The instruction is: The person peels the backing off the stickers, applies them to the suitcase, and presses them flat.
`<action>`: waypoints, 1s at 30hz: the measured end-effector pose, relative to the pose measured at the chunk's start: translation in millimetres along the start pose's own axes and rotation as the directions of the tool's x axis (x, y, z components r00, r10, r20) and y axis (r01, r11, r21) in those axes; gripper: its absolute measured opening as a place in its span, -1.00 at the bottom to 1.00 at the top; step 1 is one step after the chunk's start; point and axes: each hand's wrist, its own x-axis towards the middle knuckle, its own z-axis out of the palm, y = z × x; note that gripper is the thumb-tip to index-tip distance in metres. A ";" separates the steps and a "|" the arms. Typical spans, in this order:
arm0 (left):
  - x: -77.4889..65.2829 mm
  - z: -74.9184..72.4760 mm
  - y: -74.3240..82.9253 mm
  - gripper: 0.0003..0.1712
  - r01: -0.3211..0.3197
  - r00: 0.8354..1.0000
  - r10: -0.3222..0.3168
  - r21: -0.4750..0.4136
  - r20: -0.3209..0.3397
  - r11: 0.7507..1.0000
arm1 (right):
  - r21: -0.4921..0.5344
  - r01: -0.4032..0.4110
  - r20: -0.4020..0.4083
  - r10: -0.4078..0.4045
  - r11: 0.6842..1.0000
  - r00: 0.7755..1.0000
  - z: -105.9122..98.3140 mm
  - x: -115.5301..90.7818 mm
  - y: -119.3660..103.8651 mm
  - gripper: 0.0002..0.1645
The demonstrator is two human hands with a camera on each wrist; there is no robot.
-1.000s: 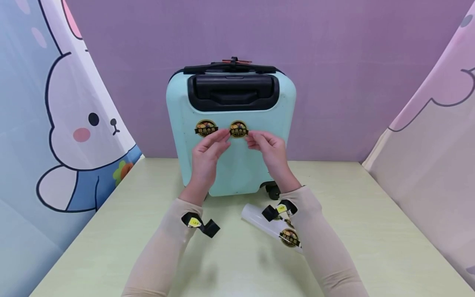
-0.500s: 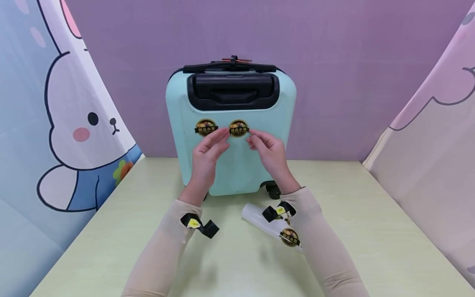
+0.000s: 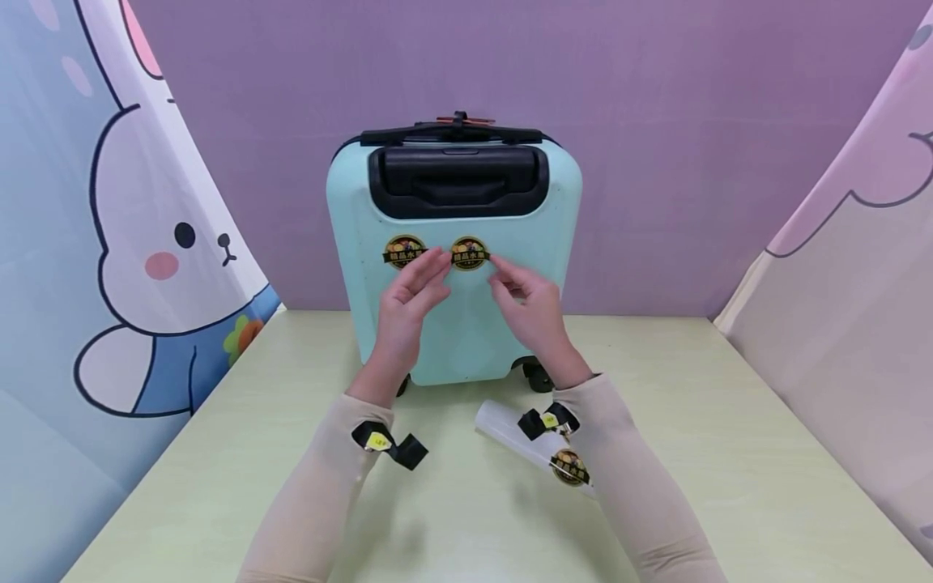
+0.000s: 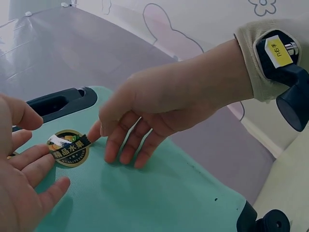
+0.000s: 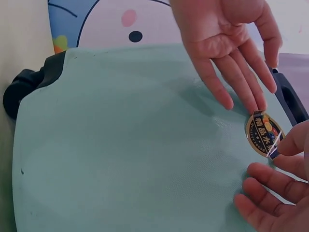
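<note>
A round black-and-gold sticker (image 3: 470,253) with a banner across it lies against the front of a mint-green suitcase (image 3: 466,340), below its black handle recess. My left hand (image 3: 404,301) reaches the sticker's left end with nearly straight fingertips. At the sticker's right end rests the index fingertip of my right hand (image 3: 535,306). The right thumb stands apart from that finger in the head view, and the other right fingers bend loosely near the shell. A second matching sticker (image 3: 402,249) sits to the left, partly covered by my left fingers.
A sheet of white backing (image 3: 510,429), curled and bearing a matching sticker (image 3: 570,467), lies on the pale table (image 3: 452,518) beneath my right forearm. The suitcase stands upright on wheels (image 3: 538,376) before a purple backdrop (image 3: 656,202). Printed cloth hangs at both sides.
My right thumb has moved away from the index finger, which stays at the sticker's right end. My left fingers have shifted slightly. The sticker keeps its place on the suitcase.
</note>
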 end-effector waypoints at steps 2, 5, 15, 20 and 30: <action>0.3 -0.7 1.0 -0.44 0.001 1.000 -0.001 0.010 0.012 1.000 | -0.033 0.046 0.004 -0.046 0.998 0.999 0.3 -0.4 1.2 -0.57; 0.4 -1.4 2.8 -0.43 -0.001 0.999 0.001 0.018 0.033 1.000 | -0.058 0.104 0.010 -0.104 0.993 0.995 0.3 -1.4 2.5 -0.55; -2.8 -3.5 8.7 -0.34 0.008 0.994 -0.013 0.050 0.106 0.999 | -0.082 0.096 0.019 -0.095 0.992 0.995 0.0 -7.2 2.7 -0.43; -4.5 -5.5 12.6 -0.26 0.040 0.988 -0.051 0.082 0.145 0.996 | -0.044 0.065 0.000 -0.065 0.997 0.998 -0.7 -8.0 0.4 -0.44; -6.9 -8.4 22.7 -0.14 0.101 0.971 -0.132 0.158 0.202 0.982 | -0.001 0.050 -0.007 -0.050 0.999 0.999 -3.1 -8.7 -3.6 -0.49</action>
